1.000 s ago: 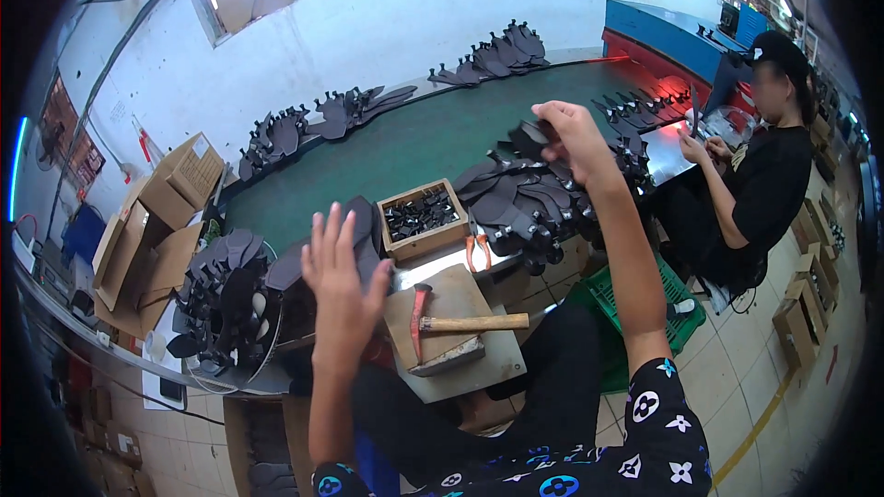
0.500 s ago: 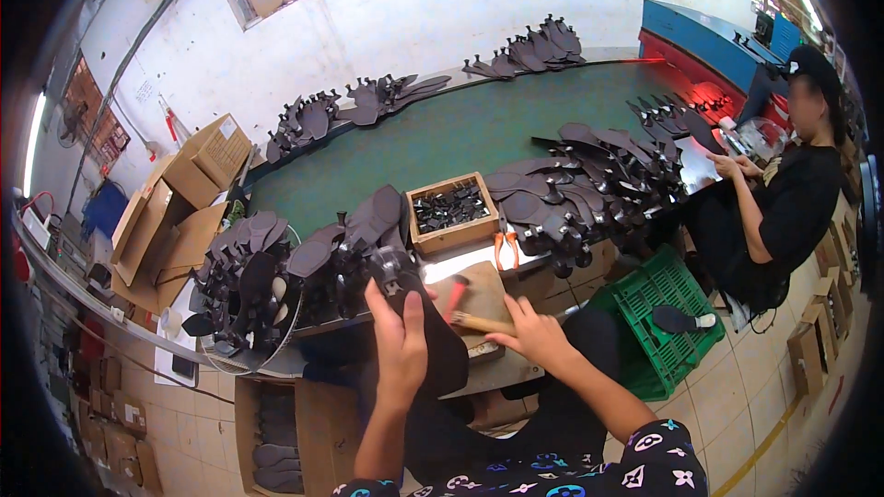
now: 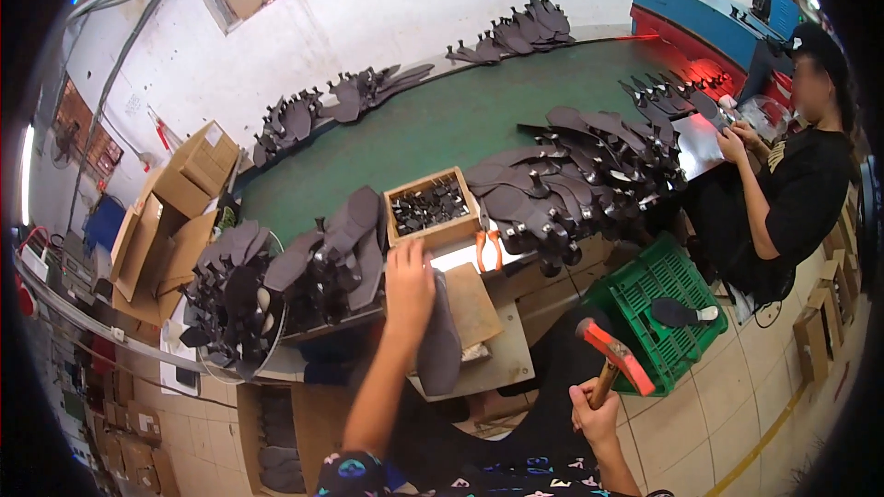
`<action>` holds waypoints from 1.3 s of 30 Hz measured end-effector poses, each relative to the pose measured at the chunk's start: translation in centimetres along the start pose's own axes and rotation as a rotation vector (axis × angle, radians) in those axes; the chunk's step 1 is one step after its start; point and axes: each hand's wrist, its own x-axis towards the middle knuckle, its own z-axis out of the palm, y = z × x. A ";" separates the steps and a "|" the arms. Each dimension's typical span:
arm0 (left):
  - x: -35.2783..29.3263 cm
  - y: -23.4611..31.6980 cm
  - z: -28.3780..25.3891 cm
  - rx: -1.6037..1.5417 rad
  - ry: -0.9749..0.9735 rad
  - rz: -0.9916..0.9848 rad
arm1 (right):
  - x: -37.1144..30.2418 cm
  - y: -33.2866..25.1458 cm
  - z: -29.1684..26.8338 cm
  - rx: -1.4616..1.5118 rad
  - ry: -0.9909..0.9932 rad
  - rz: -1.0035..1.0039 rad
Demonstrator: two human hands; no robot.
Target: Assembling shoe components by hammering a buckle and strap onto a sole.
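Observation:
My left hand (image 3: pixel 410 283) is closed around the far end of a dark shoe sole (image 3: pixel 440 340), in front of a wooden box. The sole hangs toward me, its flat face up, along the left side of a tan pad (image 3: pixel 472 299). What lies under my fingers is hidden. In my right hand (image 3: pixel 599 416), low and to the right, is the wooden handle of a hammer (image 3: pixel 615 357). Its red head points up, clear of the sole. The wooden box (image 3: pixel 394 232) holds many small dark pieces with shiny parts. Orange-handled pliers (image 3: pixel 489 248) lie just right of it.
Heeled soles (image 3: pixel 571 184) are piled right of the box, more stand left of it, and a basket (image 3: pixel 276 336) holds others. A green crate (image 3: pixel 635 299) is by my right side. Across the green conveyor belt (image 3: pixel 405 143) are rows of soles. A co-worker (image 3: pixel 783 166) sits at right.
The hammer has swung away from the pad, down and right, and its head now points up. My left hand has moved slightly up and right, and the sole now shows its flat face.

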 end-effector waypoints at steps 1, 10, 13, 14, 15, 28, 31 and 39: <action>2.2 -1.0 0.6 0.009 -0.008 -0.024 | 0.1 0.4 -0.6 -0.006 -0.009 0.002; 14.1 -10.1 5.7 0.246 -0.613 -0.033 | 1.9 -0.3 1.4 -0.288 -0.069 -0.565; 14.2 -8.9 3.5 0.002 -0.386 -0.115 | 2.0 -1.7 2.4 -0.210 -0.146 -0.496; 13.7 -8.4 2.5 0.009 -0.380 -0.112 | 2.1 -2.8 2.9 -0.165 -0.216 -0.463; 13.4 -6.3 0.7 -0.280 -0.352 -0.214 | 1.9 -3.9 3.3 0.006 -0.283 -0.368; -3.1 12.0 -16.9 -1.763 -0.185 -0.522 | 4.7 -15.6 12.2 0.155 -0.549 -0.649; -4.8 12.2 -16.6 -1.892 -0.260 -0.622 | 3.9 -15.9 13.8 0.238 -0.589 -0.673; -6.3 8.7 -11.4 -1.554 -0.175 -0.565 | 4.2 -14.1 15.0 0.196 -0.506 -0.540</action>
